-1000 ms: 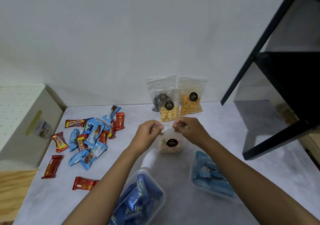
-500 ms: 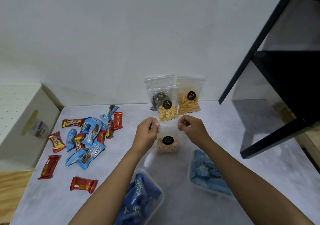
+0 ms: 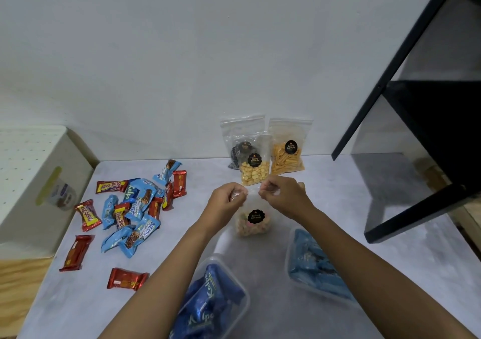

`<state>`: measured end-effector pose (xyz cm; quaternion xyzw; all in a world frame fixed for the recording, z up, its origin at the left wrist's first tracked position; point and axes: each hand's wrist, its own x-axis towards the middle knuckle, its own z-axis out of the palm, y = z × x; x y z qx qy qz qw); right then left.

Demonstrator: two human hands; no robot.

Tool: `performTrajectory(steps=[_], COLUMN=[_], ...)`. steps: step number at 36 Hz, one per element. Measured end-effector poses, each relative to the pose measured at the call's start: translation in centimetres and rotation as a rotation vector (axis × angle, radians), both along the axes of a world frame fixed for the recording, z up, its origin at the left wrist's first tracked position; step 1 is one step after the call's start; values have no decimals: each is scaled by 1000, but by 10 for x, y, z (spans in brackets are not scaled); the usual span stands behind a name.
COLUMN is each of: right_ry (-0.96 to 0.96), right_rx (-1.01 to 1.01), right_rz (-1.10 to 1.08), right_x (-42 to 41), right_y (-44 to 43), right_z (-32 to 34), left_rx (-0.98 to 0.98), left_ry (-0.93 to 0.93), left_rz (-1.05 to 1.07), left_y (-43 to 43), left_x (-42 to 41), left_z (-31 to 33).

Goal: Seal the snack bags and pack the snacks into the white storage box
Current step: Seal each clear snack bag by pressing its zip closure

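Note:
A clear snack bag (image 3: 253, 222) with a black round label and pale mixed snacks stands on the grey table (image 3: 377, 247) in the middle. My left hand (image 3: 229, 200) pinches the left end of its top strip. My right hand (image 3: 283, 195) pinches the right end, a short gap between them. Three more clear bags lean on the wall behind: a dark one (image 3: 238, 151), yellow nuts (image 3: 253, 168) and orange sticks (image 3: 287, 153). The white storage box (image 3: 39, 187) stands at the far left, beside the table.
A heap of blue and red wrapped bars (image 3: 135, 205) lies on the left of the table. Two clear tubs with blue packets sit near me, one (image 3: 210, 302) at bottom middle, the other (image 3: 316, 265) at right. A black shelf frame (image 3: 416, 109) rises at right.
Both hands spread apart along the bag's top half a second ago and have now drawn closer together again. The bag stays standing in the same spot.

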<state>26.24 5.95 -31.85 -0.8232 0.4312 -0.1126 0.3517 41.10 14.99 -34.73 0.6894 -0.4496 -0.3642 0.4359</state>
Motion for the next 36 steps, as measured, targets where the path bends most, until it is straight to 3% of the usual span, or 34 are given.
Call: performTrajectory(steps=[25,29,36], right_ry=[-62,-17,-126], right_rx=[-24,74,191], right_rz=[-14,47,35], right_x=[11,11,-2], right_y=[11,2,-12], right_z=[-1,0,8], left_rx=[39,25,-96], left_ry=[-16,-83,-188], left_rz=[-56,-97,-55], left_y=[-1,-1,-2], left_x=[-4,1,11], left_z=[5,4,6])
